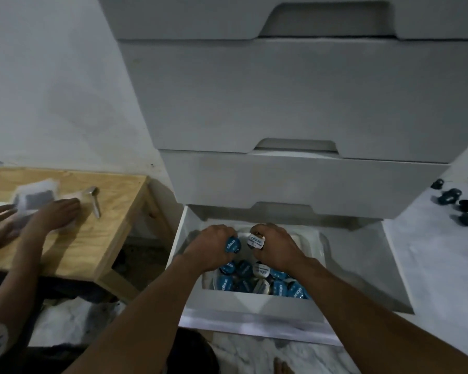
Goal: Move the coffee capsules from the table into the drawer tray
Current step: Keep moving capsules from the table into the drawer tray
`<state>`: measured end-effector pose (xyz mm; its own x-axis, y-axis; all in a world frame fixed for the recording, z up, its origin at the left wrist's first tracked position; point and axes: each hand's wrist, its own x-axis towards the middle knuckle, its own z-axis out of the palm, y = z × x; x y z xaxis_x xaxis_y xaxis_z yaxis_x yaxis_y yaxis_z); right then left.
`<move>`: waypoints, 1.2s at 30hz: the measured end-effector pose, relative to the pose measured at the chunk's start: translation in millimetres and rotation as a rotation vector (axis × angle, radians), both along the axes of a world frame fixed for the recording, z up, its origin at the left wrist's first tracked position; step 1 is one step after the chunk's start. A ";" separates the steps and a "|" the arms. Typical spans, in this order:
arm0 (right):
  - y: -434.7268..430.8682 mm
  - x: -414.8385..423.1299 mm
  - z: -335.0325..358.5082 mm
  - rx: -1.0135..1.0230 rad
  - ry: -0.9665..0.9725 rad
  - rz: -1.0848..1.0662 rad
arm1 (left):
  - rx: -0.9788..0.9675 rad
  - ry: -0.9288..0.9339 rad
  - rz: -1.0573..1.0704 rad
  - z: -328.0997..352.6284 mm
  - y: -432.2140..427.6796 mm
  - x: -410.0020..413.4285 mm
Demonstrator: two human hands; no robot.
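Two round foil-lidded capsules hang inside the straight rim of the open white drawer tray (pixel 254 299): blue capsule (pixel 232 245) in the curled grip of the left hand (pixel 210 248), white capsule (pixel 256 241) in that of the right hand (pixel 279 248), above glossy piled capsules (pixel 257 279).

Open bottom drawer (pixel 185 238), reachable from above: the closed drawer front (pixel 281 184) overhangs its rear. Packed capsules (pixel 254 279) fill the near part of the tray (pixel 312 238). The left hand (pixel 210 248), gripping a blue capsule (pixel 232 245), and the right hand (pixel 277 248), gripping a white capsule (pixel 256 241), occupy the space over the far part. Bare drawer floor (pixel 362 265) lies right of the tray.
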<state>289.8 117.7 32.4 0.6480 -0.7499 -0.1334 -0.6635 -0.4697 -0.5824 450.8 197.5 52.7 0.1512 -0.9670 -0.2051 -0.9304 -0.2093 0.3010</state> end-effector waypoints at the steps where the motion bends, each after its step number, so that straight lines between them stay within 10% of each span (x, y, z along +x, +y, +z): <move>1: 0.6 1.7 -0.2 -0.004 0.009 -0.013 | -0.002 -0.010 -0.010 -1.4 -1.2 2.7; 11: 4.1 13.2 -4.3 0.038 0.114 -0.016 | -0.015 -0.176 -0.118 -15.9 -4.0 15.3; 36: -4.4 16.6 -15.0 0.088 0.130 0.023 | 0.133 0.065 -0.027 -25.5 -14.5 18.9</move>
<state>306.4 113.3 17.4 0.6374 -0.7170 -0.2822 -0.7260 -0.4362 -0.5317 469.8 183.0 27.3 0.1082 -0.9342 -0.3400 -0.9158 -0.2267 0.3317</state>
